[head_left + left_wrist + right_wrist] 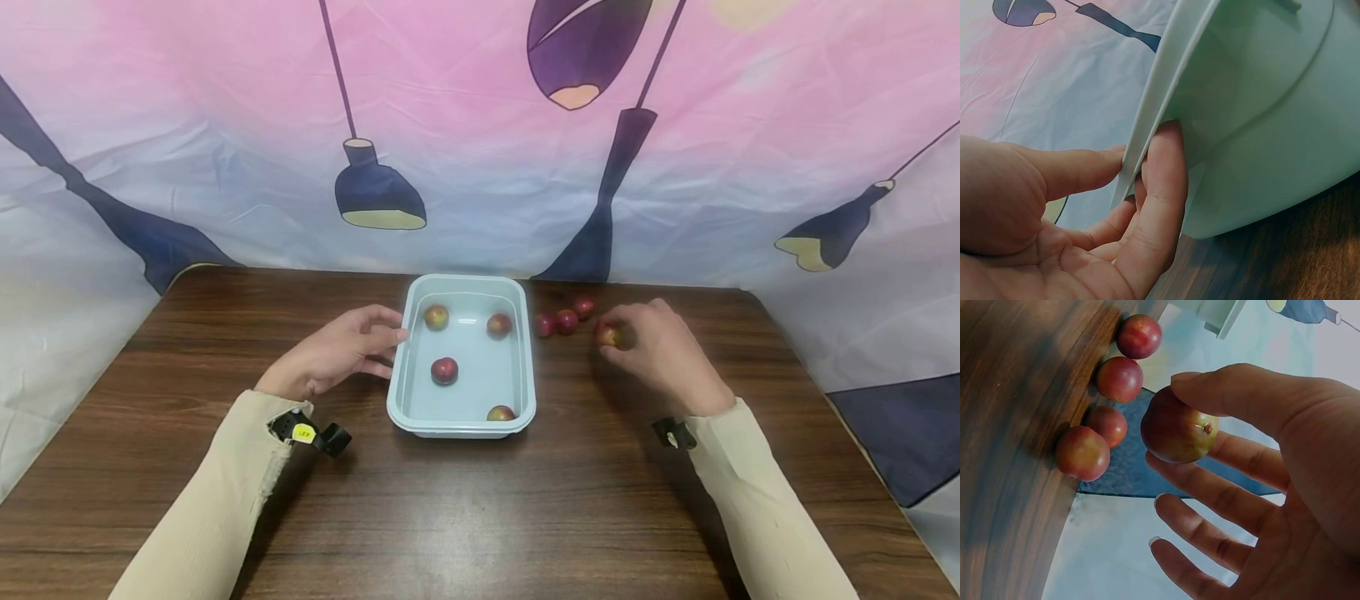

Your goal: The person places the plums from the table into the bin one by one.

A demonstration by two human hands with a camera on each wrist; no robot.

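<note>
A pale blue plastic container (461,425) stands on the table with several red and yellow-green plums spread over its bottom, one of them a dark red plum (444,371). At its left side my left hand (341,350) pinches the rim (1172,81) between thumb and fingers. To the right of the container, my right hand (663,350) holds a plum (1175,428) between thumb and fingertips, its stem end showing in the right wrist view. Several more plums lie close together on the table, among them a red plum (566,321), between the container and my right hand.
The dark wooden table (480,525) ends at the back against a hanging cloth (480,167) printed with lamps. A wrist camera (330,437) sticks out from the left cuff, and another wrist camera (675,433) sits at the right cuff.
</note>
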